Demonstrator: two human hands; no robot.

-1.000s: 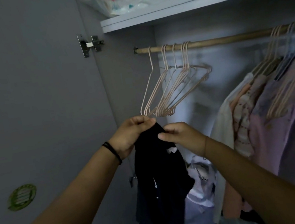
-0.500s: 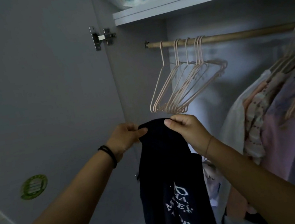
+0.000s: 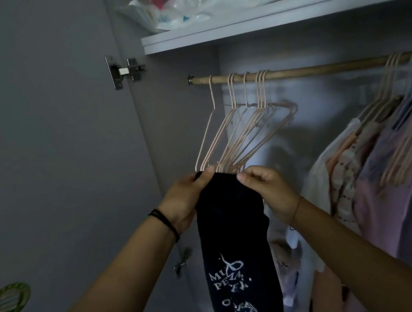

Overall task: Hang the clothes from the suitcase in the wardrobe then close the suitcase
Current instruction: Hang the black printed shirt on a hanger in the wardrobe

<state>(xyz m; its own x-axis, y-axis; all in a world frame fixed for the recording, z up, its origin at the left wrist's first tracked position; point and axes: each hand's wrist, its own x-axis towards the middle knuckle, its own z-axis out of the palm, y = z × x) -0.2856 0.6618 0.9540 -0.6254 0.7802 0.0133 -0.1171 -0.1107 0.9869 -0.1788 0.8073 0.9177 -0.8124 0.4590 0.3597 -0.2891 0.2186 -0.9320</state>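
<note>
Hands: left hand [image 3: 187,203], right hand [image 3: 270,191] pinch top of dark shirt [image 3: 236,244], hanging between them.

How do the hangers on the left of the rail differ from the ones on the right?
The left hangers are bare, while the right hangers carry clothes. The left hangers bunch near the end of the rail, just above the hands holding the dark garment; the right hangers run out of view at the picture's edge. Both groups look thin, pale pink, and hooked over the same rail.
</note>
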